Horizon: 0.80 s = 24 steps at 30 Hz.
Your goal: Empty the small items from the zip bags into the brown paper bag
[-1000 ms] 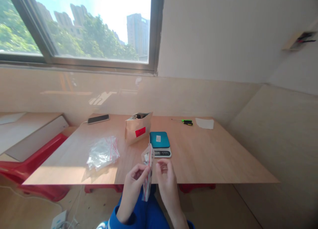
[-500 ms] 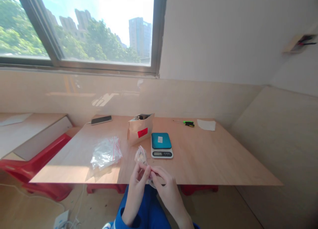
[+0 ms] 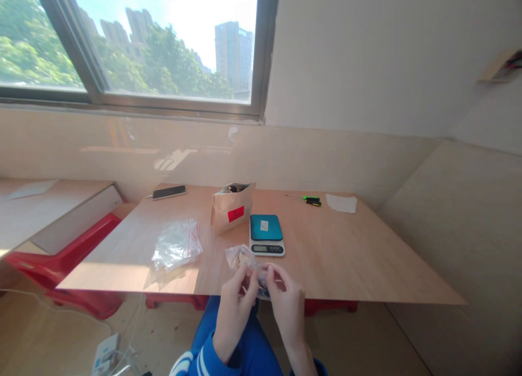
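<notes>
Between my two hands, at the table's front edge, is a small clear zip-lock bag [image 3: 241, 256] with something pale inside that I cannot make out. My left hand [image 3: 238, 297] pinches the bag between thumb and fingers. On its other side my right hand [image 3: 285, 302] grips it too, fingertips closed. Just beyond the bag lies a kitchen scale [image 3: 267, 235] with a teal platform and a small display. A brown paper pouch [image 3: 224, 207] with a red label stands upright behind the bag, its top open and dark contents showing.
A pile of clear zip-lock bags [image 3: 177, 245] lies on the left of the wooden table [image 3: 346, 262]. Farther back are a phone [image 3: 169, 192] on a cable, two screwdrivers [image 3: 312, 201] and a white paper [image 3: 341, 204]. Red stools [image 3: 175, 301] stand below.
My hands have moved slightly right and apart, so more of the bag shows between them. The bag's top has tilted over. The camera view has shifted a little.
</notes>
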Tool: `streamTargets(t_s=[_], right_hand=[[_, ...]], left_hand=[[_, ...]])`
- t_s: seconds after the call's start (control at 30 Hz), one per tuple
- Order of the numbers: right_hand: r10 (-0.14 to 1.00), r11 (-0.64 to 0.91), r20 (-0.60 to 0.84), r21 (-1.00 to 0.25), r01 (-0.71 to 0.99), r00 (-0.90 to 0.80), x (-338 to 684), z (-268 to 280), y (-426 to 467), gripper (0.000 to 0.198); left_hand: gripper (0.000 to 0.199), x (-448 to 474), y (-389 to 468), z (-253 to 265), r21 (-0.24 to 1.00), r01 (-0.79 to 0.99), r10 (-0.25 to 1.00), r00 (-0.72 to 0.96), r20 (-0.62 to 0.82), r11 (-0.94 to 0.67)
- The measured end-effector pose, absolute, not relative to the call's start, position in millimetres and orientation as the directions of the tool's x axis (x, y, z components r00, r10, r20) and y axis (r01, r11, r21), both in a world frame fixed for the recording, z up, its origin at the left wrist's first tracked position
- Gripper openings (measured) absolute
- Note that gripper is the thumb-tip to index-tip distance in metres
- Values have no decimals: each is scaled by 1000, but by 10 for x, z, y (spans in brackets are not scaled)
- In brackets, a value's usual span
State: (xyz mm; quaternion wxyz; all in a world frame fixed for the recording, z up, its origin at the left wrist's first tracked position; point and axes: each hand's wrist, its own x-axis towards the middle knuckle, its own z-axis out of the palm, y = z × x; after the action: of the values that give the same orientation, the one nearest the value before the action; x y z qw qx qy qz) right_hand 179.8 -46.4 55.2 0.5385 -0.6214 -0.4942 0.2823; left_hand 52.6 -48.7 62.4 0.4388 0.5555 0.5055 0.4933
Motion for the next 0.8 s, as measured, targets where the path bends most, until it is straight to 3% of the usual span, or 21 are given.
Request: streamTargets(t_s=[0.1,0.17,0.3,0.4,0.47,0.57,0.67,0.8], right_hand=[[791,-7,154,-965,261,591,2053,575,-408,44],[739,10,143,-980,201,659,2192,610,-393,49],[789,59,80,-997,55,610,2236,712,-451,48],[831,68,16,-995,-74,556,2164,776,-503,46],[852,69,-22,-986,-155,523,2117,792,-512,46],[900,39,-63,-974,-224,432,2044,769,-488,49],[938,3,-66,-980,-199,340,1971,715,-454,53],[874,175,184,-983,61,449,1945,688,-447,48]], left_hand=[[35,458,-534,595,972,211,992,-49,112,-99],[36,422,-572,589,968,229,995,40,90,-97],[40,411,-611,591,987,71,975,180,127,-141],[38,438,-568,540,984,-85,988,-10,153,-153],[31,477,-512,463,979,-166,988,-121,100,-119],[50,573,-441,319,941,-336,999,15,-48,50],[68,656,-406,209,847,-472,969,153,-195,245],[64,632,-368,177,839,-494,969,28,-247,228]])
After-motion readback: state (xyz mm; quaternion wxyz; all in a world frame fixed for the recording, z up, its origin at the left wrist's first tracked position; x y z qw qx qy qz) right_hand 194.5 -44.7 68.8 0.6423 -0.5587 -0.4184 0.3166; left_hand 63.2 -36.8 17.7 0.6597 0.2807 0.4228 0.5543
